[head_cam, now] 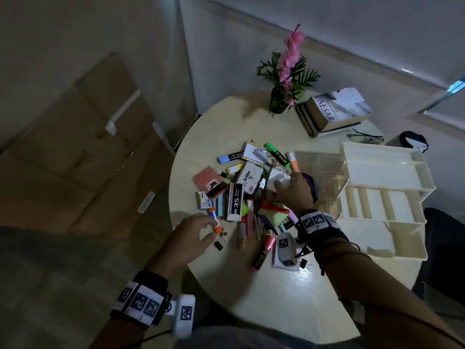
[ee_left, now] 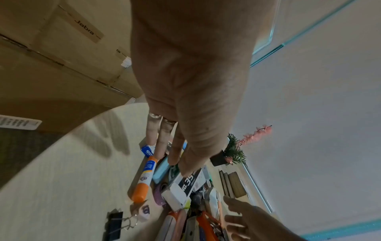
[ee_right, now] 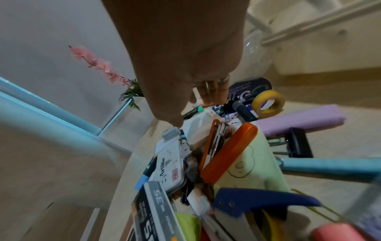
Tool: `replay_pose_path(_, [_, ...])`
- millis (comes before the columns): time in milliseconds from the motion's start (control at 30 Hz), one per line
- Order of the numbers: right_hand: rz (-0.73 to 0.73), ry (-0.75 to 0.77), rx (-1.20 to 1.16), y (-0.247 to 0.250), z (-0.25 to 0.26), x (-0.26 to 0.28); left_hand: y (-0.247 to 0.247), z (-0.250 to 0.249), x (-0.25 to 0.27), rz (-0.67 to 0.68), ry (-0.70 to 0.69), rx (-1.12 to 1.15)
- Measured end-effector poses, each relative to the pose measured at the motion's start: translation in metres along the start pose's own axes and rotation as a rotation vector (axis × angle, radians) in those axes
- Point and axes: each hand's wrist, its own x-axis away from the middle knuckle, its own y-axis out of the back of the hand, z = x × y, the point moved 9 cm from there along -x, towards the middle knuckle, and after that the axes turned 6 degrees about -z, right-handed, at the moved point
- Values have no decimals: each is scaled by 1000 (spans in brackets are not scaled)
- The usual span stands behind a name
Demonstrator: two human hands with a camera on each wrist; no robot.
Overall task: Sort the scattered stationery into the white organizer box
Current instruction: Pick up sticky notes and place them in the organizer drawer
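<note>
A heap of stationery covers the middle of the round table: highlighters, an Artline box, a black-and-white staple box, an orange stapler. The white organizer box stands at the right with bare compartments. My left hand hovers at the heap's left edge, its fingers straight just above the orange-capped glue stick, which lies on the table. My right hand reaches into the far side of the heap, fingertips on a crumpled white item, gripping nothing that I can see.
A potted pink flower, stacked books and spectacles sit at the table's back. Black binder clips lie near my left hand. Cardboard boxes stand on the floor to the left.
</note>
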Motion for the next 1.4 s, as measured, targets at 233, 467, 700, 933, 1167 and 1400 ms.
replay_pose_path(233, [-22, -269, 87, -15, -27, -1, 5, 2, -8, -7, 7, -5])
replay_pose_path(467, [71, -307, -11, -43, -75, -21, 15, -26, -98, -47, 73, 38])
replay_pose_path(700, [-32, -214, 168, -12, -17, 8, 8, -58, -225, -199, 180, -210])
replay_pose_path(933, [-67, -259, 1, -19, -28, 16, -21, -54, -264, -229, 263, -354])
replay_pose_path(1167, [25, -265, -99, -25, -39, 10, -31, -52, -275, -224, 266, -427])
replay_pose_path(1400, [67, -291, -254, -25, -39, 8, -31, -45, -288, -197, 351, -316])
